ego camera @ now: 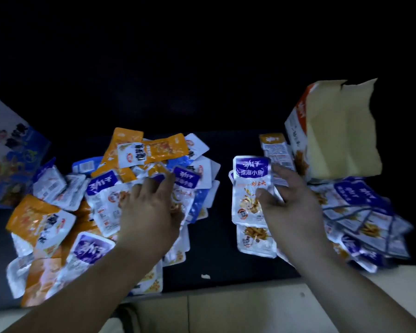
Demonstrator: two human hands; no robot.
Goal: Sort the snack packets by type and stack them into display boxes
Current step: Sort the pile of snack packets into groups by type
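Head view, sorting under way. The right hand [291,207] held a purple-topped packet [250,186] upright in a closed grip, thumb on its face and fingers behind, between the mixed heap [65,212] and the orange display box [327,140]. The left hand [151,207] lay on the heap with its fingers curled over purple packets; motion blur kept us from telling whether its grip had closed on any of them. We judged three risks. The glossy packet could slide out of the thumb-and-finger hold if it were swung quickly towards the box. The left hand could lift an orange packet [154,147] along with a purple one, since the two types lay overlapped. The sorted pile [360,212] to the right was fanned loosely near the counter's front edge and could slip off if nudged. The box stood with its torn flap raised, and a blue display box [5,152] sat at far left. The counter [216,251] was dark and matt, with a white scrap [205,276] near its front and a pale ledge [250,306] below. The room beyond was too dark for us to make out, and such light could itself cause mis-sorting.
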